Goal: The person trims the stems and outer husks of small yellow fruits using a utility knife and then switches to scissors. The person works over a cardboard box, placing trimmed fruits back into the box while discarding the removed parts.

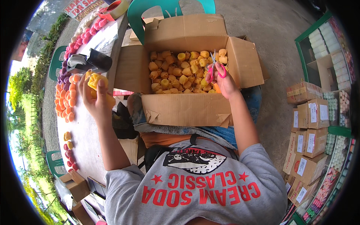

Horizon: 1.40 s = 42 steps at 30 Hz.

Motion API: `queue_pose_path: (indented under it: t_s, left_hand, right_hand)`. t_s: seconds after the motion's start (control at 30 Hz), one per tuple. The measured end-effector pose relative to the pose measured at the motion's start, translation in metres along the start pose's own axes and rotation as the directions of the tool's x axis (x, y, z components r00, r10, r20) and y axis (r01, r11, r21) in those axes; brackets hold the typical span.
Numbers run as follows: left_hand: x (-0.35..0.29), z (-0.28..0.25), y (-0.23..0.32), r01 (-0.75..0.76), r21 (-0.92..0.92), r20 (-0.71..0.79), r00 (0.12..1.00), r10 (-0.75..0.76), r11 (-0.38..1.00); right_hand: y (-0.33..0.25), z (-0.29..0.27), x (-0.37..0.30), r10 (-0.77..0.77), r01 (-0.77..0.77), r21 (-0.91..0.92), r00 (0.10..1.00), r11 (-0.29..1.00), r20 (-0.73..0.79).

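My left hand (98,98), raised at the table's edge, is closed around several yellow candle-like pieces (98,81). In my right hand (226,85) is a pair of scissors (216,70) with pink handles, its blades pointing away from me and slightly apart. The scissors hang over the right side of an open cardboard box (183,108) on my lap. Inside the box lie many small rounded yellow-orange candle-like pieces (183,71), some with thin strings like wicks.
Left of me, a pale table (88,135) holds rows of orange pieces (65,101), a black tape dispenser (93,62) and a large tape roll (114,9). A teal chair (137,15) stands behind the box. Stacked cartons (317,114) and a green-framed shelf (300,37) are at right.
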<state>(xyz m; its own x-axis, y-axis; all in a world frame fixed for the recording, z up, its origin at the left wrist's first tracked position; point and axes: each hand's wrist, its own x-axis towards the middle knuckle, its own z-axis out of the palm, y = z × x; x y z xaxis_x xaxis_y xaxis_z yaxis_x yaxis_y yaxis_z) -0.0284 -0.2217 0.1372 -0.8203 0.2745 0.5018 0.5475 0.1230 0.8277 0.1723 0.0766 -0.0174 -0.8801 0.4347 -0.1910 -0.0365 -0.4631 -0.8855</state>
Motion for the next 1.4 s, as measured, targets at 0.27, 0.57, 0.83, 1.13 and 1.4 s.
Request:
queue_pose_path:
  t_s: [0.27, 0.57, 0.83, 1.13, 1.4]
  left_hand:
    - [0.016, -0.163, -0.047, 0.341, 0.933, -0.336, 0.940, -0.061, 0.112]
    - [-0.009, -0.298, -0.102, 0.521, 0.811, -0.570, 0.806, -0.159, -0.266]
    - [-0.005, -0.311, -0.121, 0.539, 0.777, -0.616, 0.757, -0.217, -0.325]
    - [0.008, -0.315, -0.128, 0.554, 0.816, -0.578, 0.782, -0.233, -0.164]
    - [0.044, -0.255, -0.087, 0.255, 0.965, -0.260, 0.882, 0.392, 0.067]
  right_hand:
    - [-0.003, 0.004, -0.008, -0.011, 0.012, 0.034, 0.998, 0.999, -0.055]
    - [-0.003, 0.006, -0.003, 0.044, -0.044, 0.009, 0.997, 0.999, -0.065]
    - [-0.003, 0.001, 0.000, 0.052, -0.053, -0.004, 0.994, 0.999, -0.091]
    - [-0.003, 0.003, 0.000, 0.047, -0.048, -0.011, 0.994, 0.999, -0.095]
    - [-0.006, 0.008, -0.002, 0.050, -0.053, -0.036, 0.995, 0.998, -0.088]
